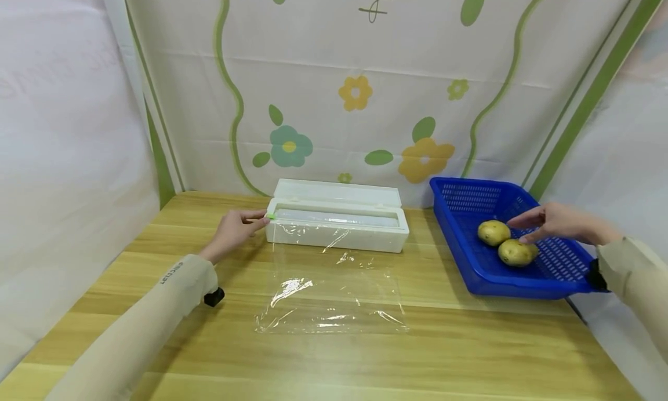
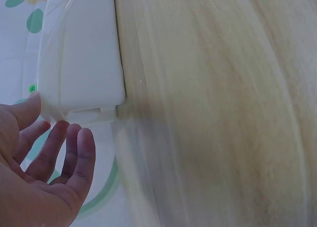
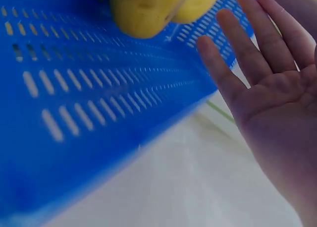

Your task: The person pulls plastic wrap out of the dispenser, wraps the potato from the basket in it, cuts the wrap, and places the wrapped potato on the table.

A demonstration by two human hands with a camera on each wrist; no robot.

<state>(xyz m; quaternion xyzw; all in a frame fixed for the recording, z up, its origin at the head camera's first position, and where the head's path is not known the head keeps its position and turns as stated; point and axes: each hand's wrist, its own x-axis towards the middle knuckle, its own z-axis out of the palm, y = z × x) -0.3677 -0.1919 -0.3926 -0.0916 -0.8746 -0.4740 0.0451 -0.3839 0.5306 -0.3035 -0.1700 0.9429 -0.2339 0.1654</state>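
Observation:
A white cling film dispenser stands on the table with its lid raised. From its front, a sheet of clear cling film spreads over the wood. At the dispenser's left end, my left hand holds the corner between thumb and fingertips, the thumb by a small green slider. My right hand reaches into the blue basket, fingers extended over two potatoes. The rear potato lies by the fingertips; the thumb is over the front potato. Whether it touches them is unclear.
The wooden table carries the dispenser at its back edge and the basket at its right edge. Behind them hangs a flower-patterned curtain. White cloth walls close in both sides.

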